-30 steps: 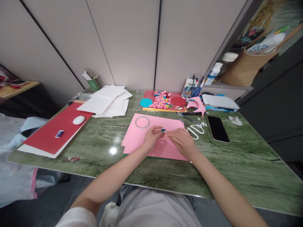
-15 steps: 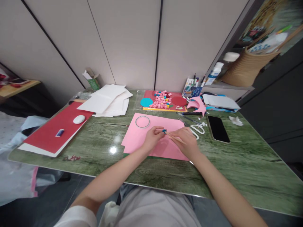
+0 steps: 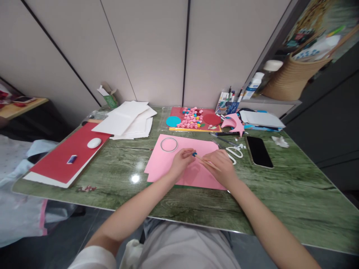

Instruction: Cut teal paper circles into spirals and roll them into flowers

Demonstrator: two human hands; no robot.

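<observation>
Over the pink paper (image 3: 155, 160), my left hand (image 3: 181, 161) pinches a small blue piece (image 3: 194, 154), perhaps rolled paper; its exact kind is too small to make out. My right hand (image 3: 223, 168) is closed round a thin wooden stick (image 3: 206, 163), whose tip reaches the blue piece. A thin grey ring (image 3: 169, 144) lies on the paper's upper left. White-handled scissors (image 3: 235, 152) rest just beyond my right hand, partly hidden by it.
Pink, blue and yellow bits (image 3: 192, 118) are heaped at the back. A phone (image 3: 258, 151) lies to the right, near a pink cut-out scrap (image 3: 233, 123). White sheets (image 3: 123, 119), red paper (image 3: 60, 160) and a white mouse (image 3: 94, 142) occupy the left.
The wooden stick shows more plainly in my right hand and has shifted slightly. Both hands stay at nearly the same spot, with the blue piece still pinched.
</observation>
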